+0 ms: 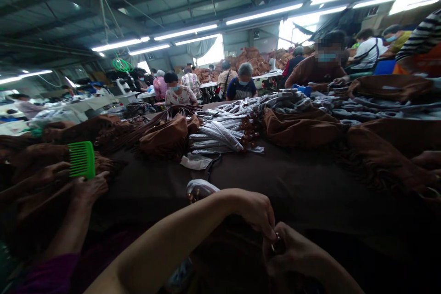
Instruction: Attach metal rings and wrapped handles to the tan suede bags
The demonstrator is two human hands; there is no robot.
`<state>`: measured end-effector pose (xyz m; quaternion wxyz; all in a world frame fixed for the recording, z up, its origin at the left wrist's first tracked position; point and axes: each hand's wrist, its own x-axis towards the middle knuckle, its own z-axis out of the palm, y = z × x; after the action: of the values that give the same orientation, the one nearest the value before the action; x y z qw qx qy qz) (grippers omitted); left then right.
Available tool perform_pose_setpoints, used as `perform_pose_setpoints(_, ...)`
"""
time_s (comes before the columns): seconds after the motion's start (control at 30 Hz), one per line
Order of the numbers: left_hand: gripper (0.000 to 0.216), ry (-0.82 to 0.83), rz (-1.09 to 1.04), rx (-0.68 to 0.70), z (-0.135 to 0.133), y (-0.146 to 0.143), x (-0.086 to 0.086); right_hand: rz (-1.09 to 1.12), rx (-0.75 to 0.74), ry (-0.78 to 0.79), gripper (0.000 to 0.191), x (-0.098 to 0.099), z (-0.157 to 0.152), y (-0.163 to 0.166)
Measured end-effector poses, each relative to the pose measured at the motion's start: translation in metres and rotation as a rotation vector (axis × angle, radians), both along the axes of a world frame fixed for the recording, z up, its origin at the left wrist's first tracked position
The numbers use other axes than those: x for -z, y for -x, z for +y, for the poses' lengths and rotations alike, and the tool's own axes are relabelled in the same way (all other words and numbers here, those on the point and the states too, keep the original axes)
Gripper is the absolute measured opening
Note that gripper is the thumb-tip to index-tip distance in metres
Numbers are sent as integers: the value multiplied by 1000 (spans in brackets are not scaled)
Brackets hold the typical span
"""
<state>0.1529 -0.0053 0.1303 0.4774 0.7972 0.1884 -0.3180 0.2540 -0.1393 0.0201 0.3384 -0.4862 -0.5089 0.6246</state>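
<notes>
Low in front of me, my left hand [255,211] reaches across and pinches a small shiny metal ring [277,242]. My right hand [292,252] is closed around the same ring from the right side, its thumb against the left fingertips. What hangs below the ring is too dark to make out. Behind my left forearm lies a white-wrapped strap [201,187] with brass-coloured metal fittings at its end.
Across the dark table [272,172] lie a pile of white-wrapped straps [220,135] and brown fringed bags [299,126]. At left, a co-worker's hand [87,188] is by a green comb [82,160]. Another co-worker's hand [427,160] touches brown fabric at right. Several people sit beyond.
</notes>
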Motion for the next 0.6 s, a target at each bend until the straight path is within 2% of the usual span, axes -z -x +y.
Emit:
perform_pose_setpoints(0.07, 17, -64, 3, 97, 0, -6, 2, -73, 49, -16, 33, 6, -1, -1)
perform_pose_setpoints(0.17, 18, -273, -48, 169, -2, -5, 11, -195, 217, -90, 32, 19, -4, 5)
perform_pose_setpoints(0.23, 22, -372, -88, 148, -4, 0, 16, -247, 318, -137, 34, 27, -5, 10)
perform_pose_setpoints(0.3, 23, -404, -134, 114, -5, 7, 21, -267, 371, -165, 35, 32, -6, 14)
perform_pose_setpoints(0.5, 26, -353, -241, -5, -10, 25, 31, -196, 404, -209, 40, 33, -2, 13)
perform_pose_setpoints(0.6, 28, -476, -326, 14, -13, 29, 33, -164, 400, -198, 44, 32, 2, 7)
